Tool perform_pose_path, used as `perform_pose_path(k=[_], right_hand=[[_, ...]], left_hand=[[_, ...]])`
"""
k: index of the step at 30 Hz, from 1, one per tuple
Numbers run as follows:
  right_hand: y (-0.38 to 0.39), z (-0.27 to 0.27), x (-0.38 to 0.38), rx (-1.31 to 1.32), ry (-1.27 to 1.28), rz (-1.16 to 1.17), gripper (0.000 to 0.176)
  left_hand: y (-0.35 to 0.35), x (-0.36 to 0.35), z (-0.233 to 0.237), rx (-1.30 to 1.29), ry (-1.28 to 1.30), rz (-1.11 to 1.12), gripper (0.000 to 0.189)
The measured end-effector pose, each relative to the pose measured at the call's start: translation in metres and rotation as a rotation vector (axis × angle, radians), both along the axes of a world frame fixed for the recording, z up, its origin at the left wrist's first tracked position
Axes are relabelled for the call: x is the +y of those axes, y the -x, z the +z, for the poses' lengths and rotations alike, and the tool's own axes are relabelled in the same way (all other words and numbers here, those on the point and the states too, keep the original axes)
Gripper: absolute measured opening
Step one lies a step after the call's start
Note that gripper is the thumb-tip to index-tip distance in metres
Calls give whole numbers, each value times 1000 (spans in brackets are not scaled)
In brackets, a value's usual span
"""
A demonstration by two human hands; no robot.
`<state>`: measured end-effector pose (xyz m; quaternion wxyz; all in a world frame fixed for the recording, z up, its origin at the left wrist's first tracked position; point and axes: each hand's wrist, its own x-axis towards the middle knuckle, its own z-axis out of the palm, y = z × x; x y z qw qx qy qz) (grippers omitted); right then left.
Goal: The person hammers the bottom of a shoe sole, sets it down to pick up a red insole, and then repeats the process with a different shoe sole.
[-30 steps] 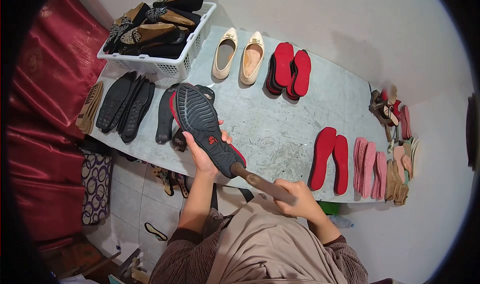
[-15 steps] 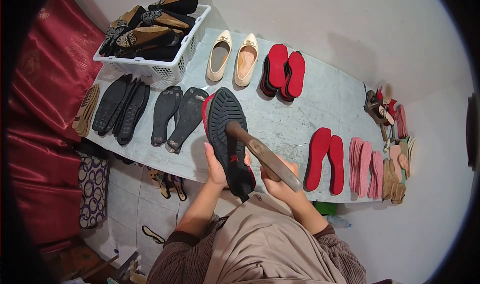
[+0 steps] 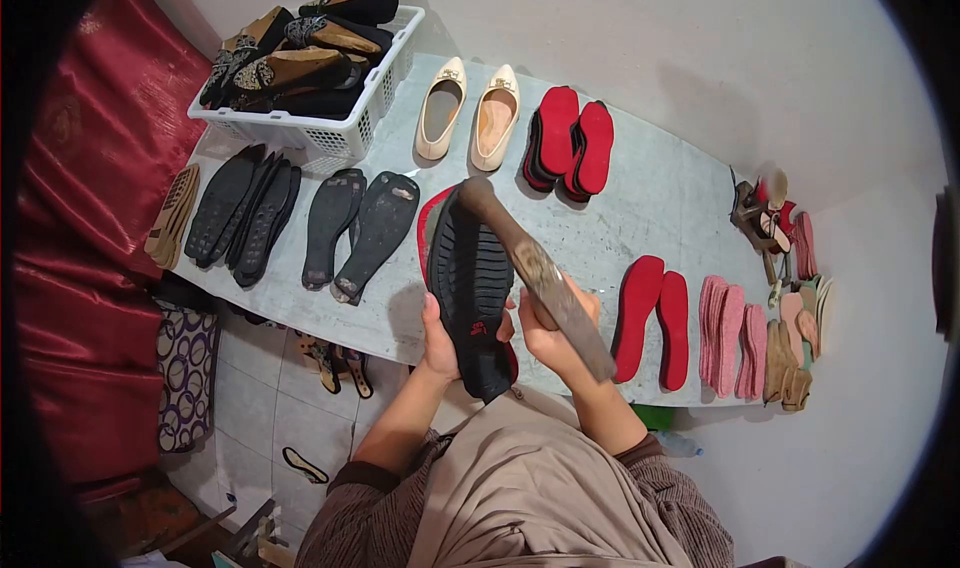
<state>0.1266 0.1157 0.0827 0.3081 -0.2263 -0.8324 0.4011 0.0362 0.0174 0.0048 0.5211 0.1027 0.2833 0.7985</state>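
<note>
My left hand (image 3: 440,343) is wrapped round the heel half of a black ridged shoe sole (image 3: 470,278), its underside facing up. A red layer (image 3: 426,230) shows along its left edge. My right hand (image 3: 560,328) grips a worn hammer (image 3: 530,263). The rounded head end of the hammer lies over the toe end of the sole and hides part of it; whether they touch I cannot tell. A small red mark is visible near the middle of the sole.
Behind are a white basket (image 3: 355,133) of shoes on lasts, cream shoes (image 3: 440,108) and stacked red insoles (image 3: 555,133). Black soles (image 3: 380,233) lie left; red insoles (image 3: 638,313) and pink insoles (image 3: 715,333) lie right on the grey table (image 3: 570,233).
The hammer head has moved up from the sole's middle to its toe end. The sole has shifted slightly right and turned a little, showing more red at its left edge.
</note>
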Motion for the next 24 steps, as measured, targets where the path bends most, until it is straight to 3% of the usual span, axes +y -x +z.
perform_pose_path(k=[1, 5, 8, 10, 17, 24], right_hand=[[2, 0, 1, -7, 38, 53, 12], [3, -2, 1, 37, 110, 40, 11], [2, 0, -5, 111, 45, 3, 13], [-2, 3, -2, 59, 27, 11, 15], [-3, -3, -1, 73, 35, -37, 18], [-4, 3, -12, 81, 75, -12, 15]], left_hand=[[1, 0, -7, 19, -130, -75, 88], [3, 2, -14, 8, -142, -67, 87], [2, 1, -1, -11, 12, 66, 85], [10, 0, -10, -137, -161, -54, 82], [16, 5, -23, -229, -197, -76, 78], [16, 7, -29, -309, -134, -41, 89]])
